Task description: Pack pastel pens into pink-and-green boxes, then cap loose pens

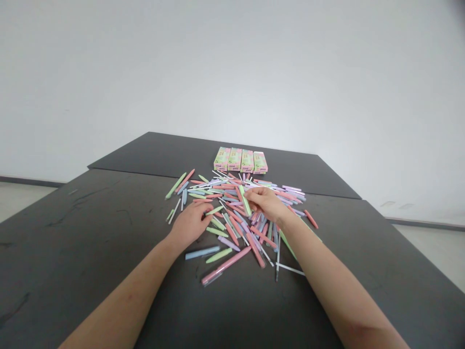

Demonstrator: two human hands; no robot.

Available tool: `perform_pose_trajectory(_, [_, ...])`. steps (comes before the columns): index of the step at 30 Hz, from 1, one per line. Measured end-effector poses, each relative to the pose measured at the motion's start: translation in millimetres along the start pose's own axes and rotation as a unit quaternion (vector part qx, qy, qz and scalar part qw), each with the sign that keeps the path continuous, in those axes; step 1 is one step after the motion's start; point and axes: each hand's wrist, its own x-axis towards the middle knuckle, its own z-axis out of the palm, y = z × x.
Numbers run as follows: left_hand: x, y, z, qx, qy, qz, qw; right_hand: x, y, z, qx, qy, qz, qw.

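A loose heap of pastel pen parts (232,228) in red, green, blue and purple, mixed with thin white refills, spreads over the dark table. My left hand (192,220) is low at the heap's left side, its fingers closed on a light green tapered pen barrel (215,210). Above the middle of the heap, my right hand (267,201) pinches a light green pen cap (244,200), tilted, between thumb and fingers. Nearest to me lies a longer pink pen (225,265) with a clear clip. Beside it are a green barrel (218,255) and a blue piece (202,252).
Several small pink-and-green boxes (234,159) stand in a row behind the heap. The black table (72,261) has a seam running across it behind the pens. A pale wall (232,72) rises past its far edge.
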Motion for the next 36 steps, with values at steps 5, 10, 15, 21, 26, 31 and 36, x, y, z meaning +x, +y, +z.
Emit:
perform_pose_trajectory(5, [0.3, 1.8, -2.8, -0.021, 0.042, 0.024, 0.999, -3.5, -9.5, 9.3, 0.13, -0.012, 0.008, 0.991])
perform_pose_trajectory(10, [-1.0, 24.8, -13.7, -0.205, 0.057, -0.015, 0.977, -8.4, -11.4, 26.5, 0.189, -0.057, 0.006, 0.98])
perform_pose_trajectory(15, [-5.2, 41.6, -16.9, -0.381, 0.041, -0.023, 0.923, -11.8, -1.0, 47.8, 0.175, -0.11, 0.001, 0.978])
perform_pose_trajectory(21, [-3.6, 38.5, -14.1, -0.561, 0.064, -0.063, 0.823, -17.7, 1.6, 55.6, 0.198, -0.181, 0.028, 0.963])
perform_pose_trajectory(26, [-1.9, 40.4, -22.4, -0.612, 0.076, -0.082, 0.783, -21.1, -1.5, 54.9, 0.23, -0.217, 0.042, 0.948])
perform_pose_trajectory(31, [-2.4, 39.3, -24.3, -0.578, 0.075, -0.068, 0.81, -19.7, 0.5, 53.8, 0.163, -0.219, 0.006, 0.962])
perform_pose_trajectory(36, [-2.4, 39.1, -24.8, -0.542, 0.086, -0.056, 0.834, -20.0, -0.7, 57.7, 0.146, -0.202, 0.005, 0.968])
